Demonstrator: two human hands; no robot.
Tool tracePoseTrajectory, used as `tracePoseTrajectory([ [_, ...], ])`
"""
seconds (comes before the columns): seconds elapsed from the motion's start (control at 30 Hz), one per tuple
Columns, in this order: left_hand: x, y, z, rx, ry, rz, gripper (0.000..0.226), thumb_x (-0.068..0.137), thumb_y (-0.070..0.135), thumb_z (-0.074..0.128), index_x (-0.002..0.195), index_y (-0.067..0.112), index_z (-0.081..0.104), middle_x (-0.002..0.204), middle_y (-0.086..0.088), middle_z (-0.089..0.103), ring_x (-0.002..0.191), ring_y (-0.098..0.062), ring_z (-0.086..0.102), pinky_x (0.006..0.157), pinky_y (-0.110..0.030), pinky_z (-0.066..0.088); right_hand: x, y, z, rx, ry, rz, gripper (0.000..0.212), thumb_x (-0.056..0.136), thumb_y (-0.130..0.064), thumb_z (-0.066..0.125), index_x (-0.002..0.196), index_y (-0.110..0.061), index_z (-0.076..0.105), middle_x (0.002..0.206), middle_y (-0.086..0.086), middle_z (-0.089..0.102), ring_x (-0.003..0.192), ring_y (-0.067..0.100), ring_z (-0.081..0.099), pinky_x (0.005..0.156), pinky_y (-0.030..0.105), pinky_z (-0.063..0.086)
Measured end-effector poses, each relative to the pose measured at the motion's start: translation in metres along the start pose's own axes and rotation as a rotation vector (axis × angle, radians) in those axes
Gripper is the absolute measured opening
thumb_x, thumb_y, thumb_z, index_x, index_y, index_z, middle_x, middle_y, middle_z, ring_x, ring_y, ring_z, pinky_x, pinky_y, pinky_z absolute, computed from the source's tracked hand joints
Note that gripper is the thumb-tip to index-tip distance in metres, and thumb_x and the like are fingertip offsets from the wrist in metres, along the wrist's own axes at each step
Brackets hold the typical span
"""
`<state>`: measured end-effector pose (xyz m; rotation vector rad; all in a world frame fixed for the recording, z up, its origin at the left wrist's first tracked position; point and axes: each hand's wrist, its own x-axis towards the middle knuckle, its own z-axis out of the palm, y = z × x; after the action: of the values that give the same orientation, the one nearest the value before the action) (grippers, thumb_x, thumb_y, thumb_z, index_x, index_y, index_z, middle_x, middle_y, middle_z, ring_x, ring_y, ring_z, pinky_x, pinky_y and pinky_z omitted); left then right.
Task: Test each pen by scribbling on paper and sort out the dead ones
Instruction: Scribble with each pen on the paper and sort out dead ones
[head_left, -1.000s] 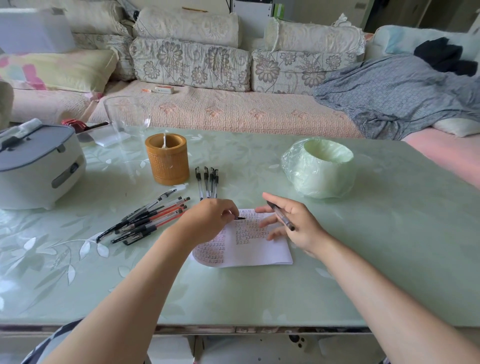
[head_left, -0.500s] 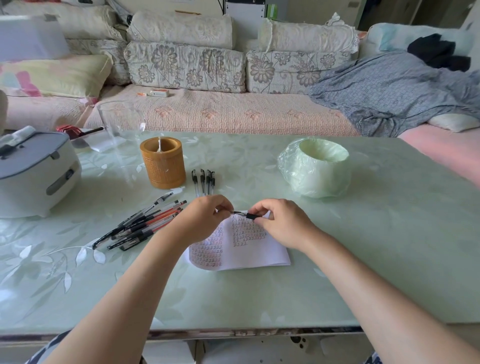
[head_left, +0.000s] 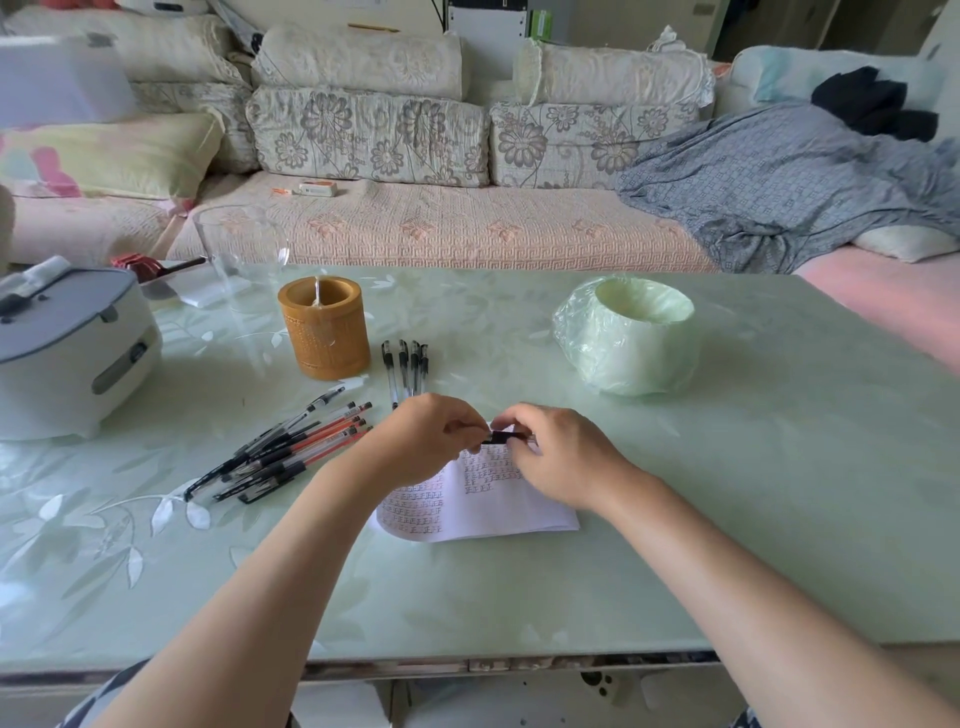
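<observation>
My left hand (head_left: 421, 441) and my right hand (head_left: 561, 457) meet above the white paper (head_left: 488, 504), which carries rows of red and dark scribbles. Between their fingertips they pinch one black pen (head_left: 501, 437), held level; most of it is hidden by the fingers. A fanned pile of black and red pens (head_left: 280, 457) lies on the table to the left of the paper. A short row of several capped black pens (head_left: 406, 366) lies behind my left hand, beside the brown pen holder (head_left: 324, 332).
A bowl-shaped bin lined with a green plastic bag (head_left: 623, 338) stands to the right behind the paper. A white and grey appliance (head_left: 67, 348) sits at the left edge, a clear glass container (head_left: 241, 249) behind the holder. A sofa runs along the table's far side.
The right hand turned from holding the pen across its fingers to meeting the left hand. Both hands now close on the pen over the paper's top edge.
</observation>
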<state>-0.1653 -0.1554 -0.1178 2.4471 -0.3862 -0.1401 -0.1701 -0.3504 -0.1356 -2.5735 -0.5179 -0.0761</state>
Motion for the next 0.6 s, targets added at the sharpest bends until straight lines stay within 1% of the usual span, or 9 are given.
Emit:
tracePoseTrajectory([
  [0.03, 0.000, 0.004, 0.000, -0.014, -0.011, -0.006, 0.015, 0.091, 0.028, 0.060, 0.086, 0.028, 0.074, 0.079, 0.003, 0.073, 0.069, -0.019, 0.066, 0.063, -0.035, 0.053, -0.002, -0.002, 0.001, -0.102, 0.001, -0.031, 0.013, 0.089, -0.029, 0.053, 0.099, -0.026, 0.061, 0.092, -0.008, 0.064, 0.088, 0.018, 0.061, 0.069, 0.028, 0.038],
  [0.07, 0.000, 0.008, 0.001, -0.028, -0.016, -0.008, 0.016, 0.091, 0.028, 0.061, 0.084, 0.027, 0.075, 0.076, 0.004, 0.073, 0.066, -0.015, 0.066, 0.060, -0.032, 0.052, -0.004, -0.003, 0.002, -0.193, 0.005, -0.055, 0.013, 0.088, -0.037, 0.052, 0.091, -0.025, 0.056, 0.088, -0.007, 0.063, 0.089, 0.022, 0.061, 0.068, 0.030, 0.038],
  [0.13, -0.001, 0.016, 0.005, -0.046, -0.028, -0.015, 0.016, 0.090, 0.029, 0.064, 0.084, 0.025, 0.078, 0.068, 0.005, 0.072, 0.048, -0.002, 0.058, 0.046, -0.015, 0.041, -0.008, -0.003, 0.004, -0.301, 0.026, -0.055, 0.036, 0.083, -0.058, 0.048, 0.079, -0.023, 0.051, 0.079, -0.007, 0.063, 0.083, 0.023, 0.060, 0.066, 0.031, 0.039],
  [0.17, -0.003, 0.020, 0.006, -0.055, -0.049, -0.025, 0.016, 0.090, 0.028, 0.065, 0.083, 0.023, 0.078, 0.066, 0.004, 0.071, 0.043, 0.000, 0.053, 0.043, -0.013, 0.037, -0.009, -0.003, 0.004, -0.334, 0.037, -0.035, 0.047, 0.078, -0.069, 0.042, 0.074, -0.023, 0.051, 0.074, -0.005, 0.063, 0.079, 0.023, 0.060, 0.066, 0.031, 0.040],
  [0.27, -0.005, 0.029, 0.011, -0.080, -0.139, -0.057, 0.021, 0.089, 0.032, 0.064, 0.078, 0.020, 0.078, 0.066, 0.000, 0.073, 0.051, -0.004, 0.056, 0.058, -0.022, 0.047, -0.011, -0.001, -0.001, -0.425, 0.057, 0.009, 0.070, 0.065, -0.086, 0.030, 0.062, -0.019, 0.049, 0.060, -0.003, 0.054, 0.067, 0.023, 0.053, 0.063, 0.030, 0.041],
  [0.37, -0.005, 0.038, 0.010, -0.071, -0.179, -0.097, 0.027, 0.088, 0.037, 0.063, 0.079, 0.017, 0.077, 0.067, 0.002, 0.074, 0.057, -0.008, 0.058, 0.064, -0.023, 0.050, -0.015, 0.001, -0.007, -0.455, 0.084, 0.000, 0.073, 0.068, -0.088, 0.037, 0.057, -0.017, 0.046, 0.054, -0.002, 0.048, 0.061, 0.023, 0.051, 0.059, 0.030, 0.039],
  [0.47, -0.005, 0.051, 0.012, -0.067, -0.210, -0.090, 0.024, 0.088, 0.035, 0.063, 0.081, 0.017, 0.078, 0.069, 0.002, 0.074, 0.060, -0.007, 0.058, 0.065, -0.021, 0.049, -0.022, 0.002, -0.014, -0.440, 0.090, 0.005, 0.067, 0.072, -0.082, 0.044, 0.054, -0.017, 0.042, 0.051, -0.002, 0.046, 0.057, 0.021, 0.050, 0.053, 0.029, 0.032],
  [0.53, -0.004, 0.059, 0.016, -0.082, -0.217, -0.096, 0.023, 0.087, 0.033, 0.064, 0.083, 0.015, 0.079, 0.071, 0.002, 0.075, 0.060, -0.005, 0.057, 0.065, -0.019, 0.049, -0.026, 0.004, -0.019, -0.453, 0.079, 0.027, 0.063, 0.074, -0.077, 0.044, 0.055, -0.017, 0.044, 0.050, -0.002, 0.046, 0.056, 0.020, 0.051, 0.053, 0.027, 0.036],
  [0.6, -0.002, 0.066, 0.020, -0.091, -0.212, -0.109, 0.022, 0.086, 0.034, 0.065, 0.082, 0.017, 0.079, 0.072, 0.002, 0.075, 0.061, -0.004, 0.058, 0.067, -0.019, 0.049, -0.030, 0.008, -0.023, -0.457, 0.078, 0.053, 0.062, 0.074, -0.075, 0.044, 0.054, -0.017, 0.045, 0.049, -0.003, 0.046, 0.053, 0.018, 0.049, 0.051, 0.027, 0.035],
])
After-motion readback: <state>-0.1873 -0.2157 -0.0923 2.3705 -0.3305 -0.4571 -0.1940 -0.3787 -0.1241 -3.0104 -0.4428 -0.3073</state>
